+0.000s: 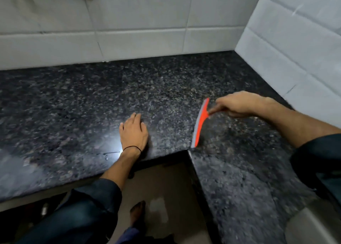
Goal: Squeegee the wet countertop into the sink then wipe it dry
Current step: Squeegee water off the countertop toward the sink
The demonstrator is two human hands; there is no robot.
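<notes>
My right hand (238,104) is clenched around the handle of the orange squeegee (200,122), knuckles up, with the forefinger stretched along the handle toward the blade. The wrist is bent inward and the forearm comes in from the right edge of the view, bare up to a dark sleeve (317,155) pushed back near the elbow. The blade runs away from me at a slant, its near end almost at the inner corner of the counter (73,99) and its far end just left of my fingers; the grey rubber edge faces left and appears to be touching the stone.

My left hand (133,131) grasps nothing. It lies flat, palm down, fingers together and pointing away from me, pressed on the counter close to the front edge, apart from the squeegee. A thin black band (132,148) circles the wrist, and the forearm rises from below in the same dark sleeve.

The counter is dark speckled stone, L-shaped, glossy with a bright glare patch beside my left wrist and a few droplets there. White tiled walls (140,22) meet in the corner behind it. At the lower right a grey steel rim, seemingly the sink (313,225), shows. Below, my bare foot (137,214) stands on the floor (166,188).
</notes>
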